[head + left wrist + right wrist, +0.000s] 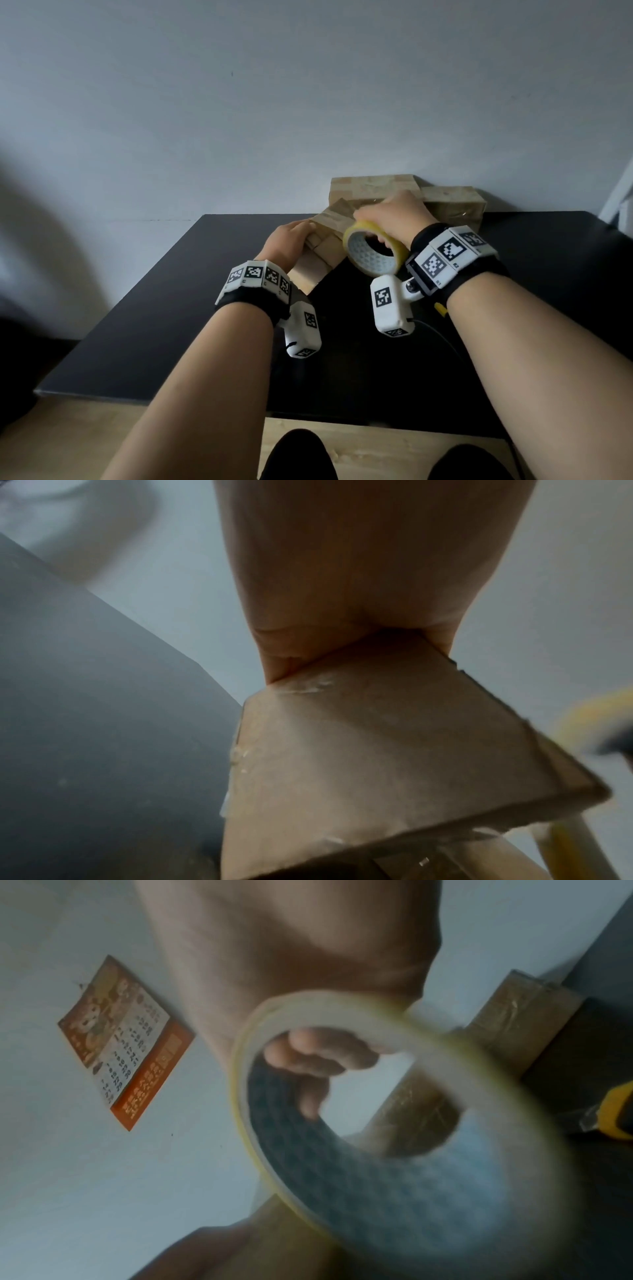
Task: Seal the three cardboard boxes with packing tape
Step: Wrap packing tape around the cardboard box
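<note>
A small cardboard box (320, 251) lies askew on the black table (164, 308), one corner toward me. My left hand (291, 236) grips its left end; in the left wrist view the palm (342, 574) bears on the box (394, 750) and the fingers are hidden. My right hand (390, 214) holds a yellowish roll of packing tape (371, 264) just right of that box, with the fingers (322, 1056) hooked through the roll's core (377, 1177). Two more boxes stand against the wall, one behind my hands (371, 188) and one to its right (455, 202), both glossy with tape.
A yellow-tipped cutter (441, 308) lies on the table under my right wrist, also visible in the right wrist view as a yellow cutter (616, 1115). A calendar (120, 1042) hangs on the wall. Bare table surface stretches left of the boxes and toward me.
</note>
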